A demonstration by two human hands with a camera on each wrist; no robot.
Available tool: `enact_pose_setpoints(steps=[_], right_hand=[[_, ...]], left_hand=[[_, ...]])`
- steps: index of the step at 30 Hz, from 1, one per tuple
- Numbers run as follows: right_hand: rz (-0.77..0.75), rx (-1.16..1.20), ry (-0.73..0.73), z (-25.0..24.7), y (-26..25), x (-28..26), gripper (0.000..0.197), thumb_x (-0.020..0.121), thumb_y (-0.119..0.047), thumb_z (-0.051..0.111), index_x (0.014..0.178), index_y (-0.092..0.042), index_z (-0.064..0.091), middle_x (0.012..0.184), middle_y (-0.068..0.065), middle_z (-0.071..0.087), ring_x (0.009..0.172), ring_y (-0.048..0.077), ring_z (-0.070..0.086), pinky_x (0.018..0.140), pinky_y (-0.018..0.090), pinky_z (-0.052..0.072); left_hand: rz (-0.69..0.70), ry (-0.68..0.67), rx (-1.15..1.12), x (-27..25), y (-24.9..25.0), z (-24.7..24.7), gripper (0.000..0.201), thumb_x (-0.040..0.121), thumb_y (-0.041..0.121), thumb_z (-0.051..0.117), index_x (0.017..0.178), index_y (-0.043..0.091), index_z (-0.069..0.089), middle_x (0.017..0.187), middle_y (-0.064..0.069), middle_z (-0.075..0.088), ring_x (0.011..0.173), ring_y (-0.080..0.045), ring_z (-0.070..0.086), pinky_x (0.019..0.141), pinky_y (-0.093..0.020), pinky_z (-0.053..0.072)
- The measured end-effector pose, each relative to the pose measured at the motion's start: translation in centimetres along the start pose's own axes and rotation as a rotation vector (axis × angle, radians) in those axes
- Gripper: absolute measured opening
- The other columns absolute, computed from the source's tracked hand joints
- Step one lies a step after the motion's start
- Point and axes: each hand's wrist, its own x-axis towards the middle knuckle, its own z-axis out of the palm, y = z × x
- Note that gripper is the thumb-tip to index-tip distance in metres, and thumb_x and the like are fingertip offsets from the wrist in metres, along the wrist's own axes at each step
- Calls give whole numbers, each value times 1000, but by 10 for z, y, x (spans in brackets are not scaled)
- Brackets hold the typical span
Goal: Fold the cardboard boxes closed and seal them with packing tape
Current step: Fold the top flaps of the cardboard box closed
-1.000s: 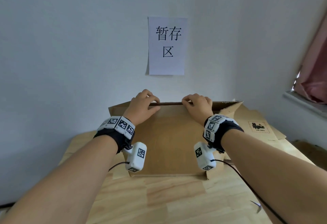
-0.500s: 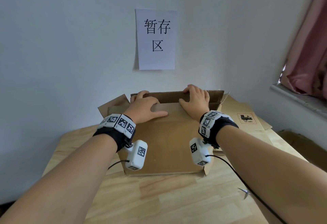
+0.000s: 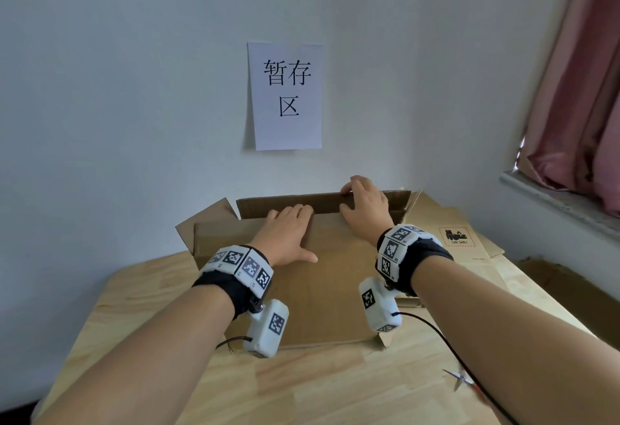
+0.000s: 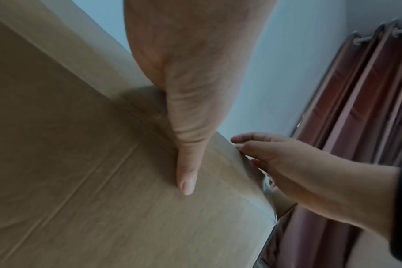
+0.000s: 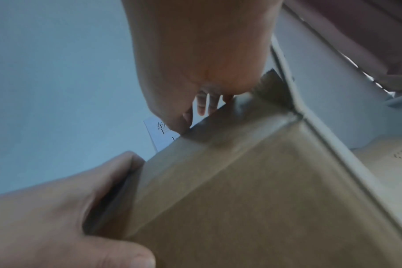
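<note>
A brown cardboard box (image 3: 322,304) stands on the wooden table (image 3: 302,387). Its near flap lies folded down over the opening. My left hand (image 3: 288,233) rests flat on that flap with straight fingers and the thumb (image 4: 186,168) spread out. The far flap (image 3: 292,203) stands up behind it. My right hand (image 3: 364,206) hooks its fingers over this flap's top edge and grips it, as the right wrist view also shows. The left side flap (image 3: 208,220) sticks out and up. No tape is in view.
Flattened cardboard with a printed UN 3481 label (image 3: 456,240) lies right of the box. Scissors (image 3: 458,379) lie near the table's right front edge. A wall with a paper sign (image 3: 287,95) is close behind. A window sill (image 3: 553,203) and curtain are at the right.
Both hands held the near flap's upper edge and brought it down. My left hand now lies flat on it. My right hand has moved back onto the far flap's edge.
</note>
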Motion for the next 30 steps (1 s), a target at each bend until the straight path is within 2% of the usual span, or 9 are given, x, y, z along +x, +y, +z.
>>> enact_pose_setpoints(steps=[6,8,13,17,19,22,25,27,30], right_hand=[[60,-120,151,-28,12,-6,39,84,-9,48,123,-14,48,138,4,38,132,23,31,111,34,17],[170,-119,151,-33,18,-9,48,83,-9,50,129,-13,41,140,6,35,132,27,30,112,40,20],[617,305,62,-41,28,-28,64,85,5,43,143,-1,15,140,20,28,118,36,45,90,33,38],[686,449,31,-39,28,-35,75,89,2,36,149,-14,-4,141,20,39,122,34,46,96,39,42],[688,476,28,-40,27,-32,72,89,1,35,150,-14,0,142,19,39,121,34,47,91,36,42],[659,392,-30,-42,25,-24,53,89,0,33,142,-5,24,133,21,44,113,34,50,87,36,43],[641,352,-61,-41,29,-22,49,89,0,32,138,-4,31,130,20,46,112,33,51,86,35,43],[627,350,-65,-40,33,-21,48,89,0,31,136,-4,33,129,19,47,110,32,51,83,34,42],[611,349,-76,-42,38,-24,48,88,-1,32,136,-6,35,128,17,49,110,31,50,81,31,40]], left_hand=[[-49,1,-52,1,-12,-15,63,83,37,67,131,16,34,128,-2,49,119,-21,43,103,-41,28],[-57,-22,-110,0,-12,-18,57,84,33,67,129,16,36,119,-1,51,115,-21,45,103,-41,27],[-42,-45,-193,-6,-6,-19,44,84,29,67,117,17,40,99,5,45,103,-19,45,100,-38,26],[-26,-111,-260,-15,1,-27,39,86,29,67,113,18,41,96,4,46,93,-16,38,83,-31,25],[-33,-172,-324,-15,5,-27,30,89,37,61,108,20,45,93,6,52,90,-15,44,80,-30,26],[-91,-119,-426,-6,14,-23,28,99,43,38,91,20,51,85,4,58,89,-20,55,73,-30,31],[-200,29,-507,6,16,-22,35,104,26,28,106,12,59,112,-4,61,106,-21,54,83,-26,36],[-250,75,-487,10,14,-24,29,101,12,33,123,9,51,125,-8,55,114,-21,51,88,-25,37],[-285,2,-470,14,13,-25,47,95,1,38,141,10,33,140,-8,44,124,-24,45,94,-28,37]])
